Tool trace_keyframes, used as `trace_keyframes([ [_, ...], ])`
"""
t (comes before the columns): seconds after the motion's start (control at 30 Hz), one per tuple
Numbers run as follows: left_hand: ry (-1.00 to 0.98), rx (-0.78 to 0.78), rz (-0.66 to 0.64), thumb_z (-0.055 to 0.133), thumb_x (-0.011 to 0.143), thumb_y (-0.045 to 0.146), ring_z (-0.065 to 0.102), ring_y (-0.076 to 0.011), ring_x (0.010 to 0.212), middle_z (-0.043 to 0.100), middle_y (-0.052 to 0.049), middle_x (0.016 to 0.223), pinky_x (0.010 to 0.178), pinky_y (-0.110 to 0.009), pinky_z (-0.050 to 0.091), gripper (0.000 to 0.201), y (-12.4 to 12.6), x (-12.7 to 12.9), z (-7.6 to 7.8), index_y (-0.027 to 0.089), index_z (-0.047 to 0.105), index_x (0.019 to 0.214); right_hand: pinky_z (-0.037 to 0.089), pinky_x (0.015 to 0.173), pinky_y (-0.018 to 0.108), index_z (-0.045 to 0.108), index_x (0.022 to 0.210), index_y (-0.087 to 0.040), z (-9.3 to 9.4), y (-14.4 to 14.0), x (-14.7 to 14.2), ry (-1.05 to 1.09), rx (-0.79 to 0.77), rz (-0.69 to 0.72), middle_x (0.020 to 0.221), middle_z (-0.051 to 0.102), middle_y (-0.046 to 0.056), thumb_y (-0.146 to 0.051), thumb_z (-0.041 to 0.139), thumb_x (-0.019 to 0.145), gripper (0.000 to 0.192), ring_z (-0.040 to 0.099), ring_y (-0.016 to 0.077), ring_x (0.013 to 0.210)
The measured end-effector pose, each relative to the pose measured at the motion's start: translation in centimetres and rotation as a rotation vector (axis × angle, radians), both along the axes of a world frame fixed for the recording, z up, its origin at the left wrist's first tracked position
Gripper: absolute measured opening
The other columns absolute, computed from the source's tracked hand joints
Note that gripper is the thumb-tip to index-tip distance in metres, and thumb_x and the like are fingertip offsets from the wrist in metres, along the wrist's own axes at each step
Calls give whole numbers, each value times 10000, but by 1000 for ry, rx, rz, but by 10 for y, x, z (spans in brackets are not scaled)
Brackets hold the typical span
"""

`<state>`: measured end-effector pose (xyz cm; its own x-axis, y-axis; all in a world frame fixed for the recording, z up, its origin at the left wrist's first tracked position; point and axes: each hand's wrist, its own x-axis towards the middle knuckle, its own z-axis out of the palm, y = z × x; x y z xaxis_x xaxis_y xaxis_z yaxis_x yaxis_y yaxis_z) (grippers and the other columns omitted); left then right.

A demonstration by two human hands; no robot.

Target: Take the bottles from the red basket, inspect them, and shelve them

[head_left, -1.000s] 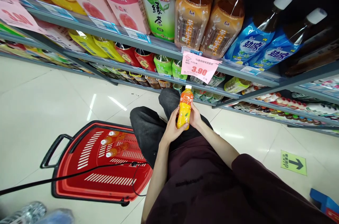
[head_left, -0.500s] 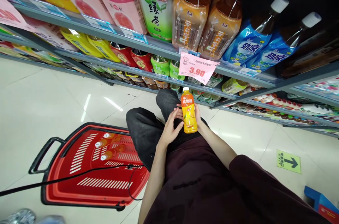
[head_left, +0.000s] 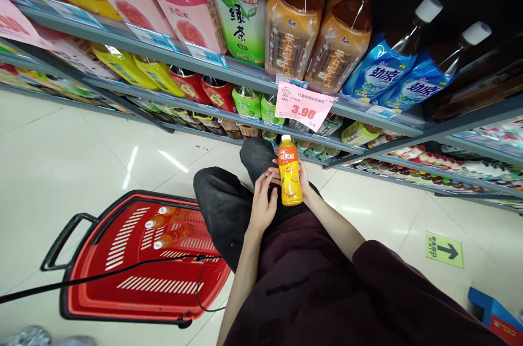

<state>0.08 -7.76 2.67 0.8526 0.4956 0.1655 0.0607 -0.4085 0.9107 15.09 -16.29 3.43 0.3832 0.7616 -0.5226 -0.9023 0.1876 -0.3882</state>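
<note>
An orange juice bottle [head_left: 290, 174] with a white cap and an orange-and-yellow label stands upright in front of my knees. My right hand [head_left: 303, 178] is wrapped round it from the right and behind, with fingertips showing at its left side. Just left of the bottle is my left hand [head_left: 263, 201], fingers loosely stretched and apart, holding nothing; its fingertips are by those of the right hand, and whether they touch is unclear. Three small orange drink bottles [head_left: 175, 236] lie in a red shopping basket [head_left: 157, 302] on the floor to my left.
Ahead runs a shelf [head_left: 245, 74] lined with large tea and juice bottles, with smaller drinks on lower levels. A pink price card [head_left: 302, 106] hangs from its edge. A black basket handle [head_left: 61, 242] sticks out left. An arrow floor sign [head_left: 444, 249] lies at the right.
My left hand has drawn slightly away from the bottle, its thumb no longer against the bottle's side. The bottle has turned a little and shifted slightly left in my right hand.
</note>
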Motion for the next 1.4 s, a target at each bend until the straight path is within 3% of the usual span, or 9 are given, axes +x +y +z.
trace_keyframes([
  [0.2, 16, -70, 147, 674, 964, 313, 568, -274, 1280, 483, -147, 1399, 882, -378, 651, 428, -44, -14, 32, 228, 568, 1369, 558, 1031, 537, 632, 1309, -127, 0, 2, -2, -31, 38, -63, 1115, 759, 171, -691, 368, 925, 731, 719, 326, 1127],
  [0.3, 20, -88, 158, 840, 834, 363, 599, -276, 1179, 501, -144, 1299, 789, -366, 657, 614, -55, -12, 23, 215, 530, 1344, 536, 1071, 536, 636, 1309, -131, -2, 2, -5, -68, 82, -94, 1242, 730, 173, -668, 378, 945, 698, 696, 326, 1185],
  [0.4, 57, -51, 215, 927, 731, 428, 601, -308, 1162, 518, -150, 1275, 869, -459, 635, 788, -56, -9, 6, 198, 496, 1349, 544, 1069, 512, 653, 1291, -140, -6, 3, -6, -100, 100, -102, 1355, 685, 165, -642, 432, 953, 645, 684, 326, 1216],
  [0.53, 99, -103, 300, 888, 764, 490, 610, -330, 1171, 546, -162, 1275, 964, -517, 591, 779, -54, -9, -4, 188, 490, 1361, 567, 1040, 523, 664, 1283, -156, -11, 4, -7, -129, 86, -112, 1382, 672, 152, -600, 578, 908, 588, 668, 343, 1245],
  [0.73, 83, -677, 223, 675, 928, 536, 676, -262, 1098, 554, -150, 1375, 804, -368, 624, 661, -52, -11, 0, 222, 404, 1443, 558, 1070, 526, 680, 1243, -166, -14, 5, -7, -114, 91, -194, 1390, 667, 146, -651, 654, 885, 603, 649, 344, 1274],
  [0.97, -5, -1275, 253, 695, 808, 571, 618, -167, 645, 668, -107, 1019, 525, -259, 442, 675, -48, 0, 13, 151, 455, 1279, 539, 1078, 570, 636, 1271, -177, -9, 4, -5, 8, 65, -274, 1212, 740, 147, -680, 552, 962, 596, 714, 325, 1145],
  [1.07, -4, -1450, 239, 650, 814, 622, 519, -141, 523, 690, -112, 866, 455, -221, 340, 672, -45, 2, 22, 126, 477, 1233, 533, 1082, 571, 624, 1279, -177, -8, 4, -4, 37, 84, -272, 1221, 739, 145, -677, 529, 979, 591, 717, 319, 1138],
  [1.2, 116, -1667, 234, 354, 992, 613, 359, -91, 350, 630, -76, 649, 399, -187, 252, 569, -37, 0, 29, 103, 561, 1137, 530, 1084, 570, 628, 1267, -186, -8, 5, -4, 53, 93, -274, 1230, 735, 137, -685, 553, 967, 587, 700, 318, 1179],
  [1.4, 243, -1887, 186, 71, 1083, 543, 219, -76, 244, 400, -10, 419, 291, -180, 159, 849, -27, -4, 31, 17, 700, 863, 513, 1098, 580, 635, 1248, -187, -6, 5, -3, 52, 101, -274, 1231, 735, 139, -687, 574, 951, 585, 669, 327, 1238],
])
